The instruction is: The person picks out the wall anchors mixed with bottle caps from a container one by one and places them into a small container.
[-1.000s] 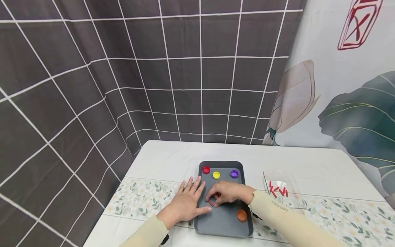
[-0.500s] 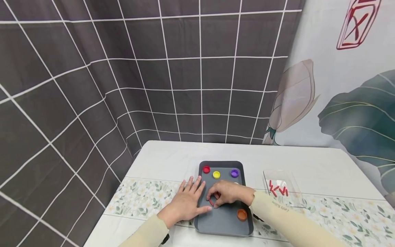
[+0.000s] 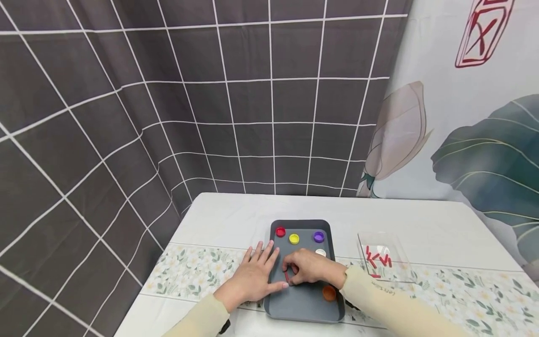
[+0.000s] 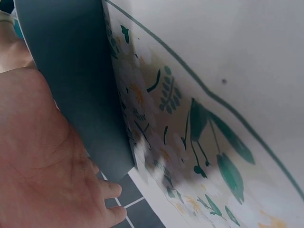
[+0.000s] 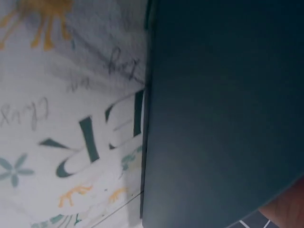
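My right hand [image 3: 309, 267] reaches over the grey tray [image 3: 301, 310] and pinches a small red stick [image 3: 287, 276] between thumb and fingertip, close to the tray's bottom. With fingers spread straight, my left hand [image 3: 251, 277] rests over the tray's left rim, its thumb pointing in toward the red stick. The left wrist view shows the left palm [image 4: 42, 156] beside the tray's outer wall [image 4: 76, 85]. Little of the right hand [image 5: 287, 206] shows in the right wrist view, where the tray wall [image 5: 213, 118] hides the stick.
Inside the tray stand red [image 3: 280, 231], yellow [image 3: 294, 239], purple [image 3: 318, 237], white [image 3: 321, 252] and orange [image 3: 329, 293] round caps. Right of it, a clear box [image 3: 404, 264] holds several red sticks [image 3: 384, 260]. A dark gridded curtain [image 3: 248, 103] hangs behind the table.
The red stick has turned from slanted to nearly upright in the head view. My right hand has shifted slightly, showing more of the white cap. The left hand stays put.
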A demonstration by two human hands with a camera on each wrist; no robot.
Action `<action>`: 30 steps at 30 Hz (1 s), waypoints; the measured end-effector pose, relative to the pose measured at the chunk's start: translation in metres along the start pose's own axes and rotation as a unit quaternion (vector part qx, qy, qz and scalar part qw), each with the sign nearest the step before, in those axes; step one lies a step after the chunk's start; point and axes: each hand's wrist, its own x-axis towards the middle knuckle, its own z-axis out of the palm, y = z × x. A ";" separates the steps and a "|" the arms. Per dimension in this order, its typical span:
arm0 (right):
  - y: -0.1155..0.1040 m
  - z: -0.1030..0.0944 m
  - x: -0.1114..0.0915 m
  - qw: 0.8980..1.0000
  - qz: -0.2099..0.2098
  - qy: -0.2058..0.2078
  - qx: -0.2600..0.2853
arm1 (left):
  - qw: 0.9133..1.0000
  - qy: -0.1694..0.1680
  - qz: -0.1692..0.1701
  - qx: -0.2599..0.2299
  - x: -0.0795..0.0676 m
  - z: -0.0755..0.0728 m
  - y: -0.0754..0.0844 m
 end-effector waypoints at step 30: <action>0.007 -0.009 -0.027 0.993 0.004 0.114 0.027 | 1.000 0.000 -0.002 -0.015 -0.001 0.001 -0.001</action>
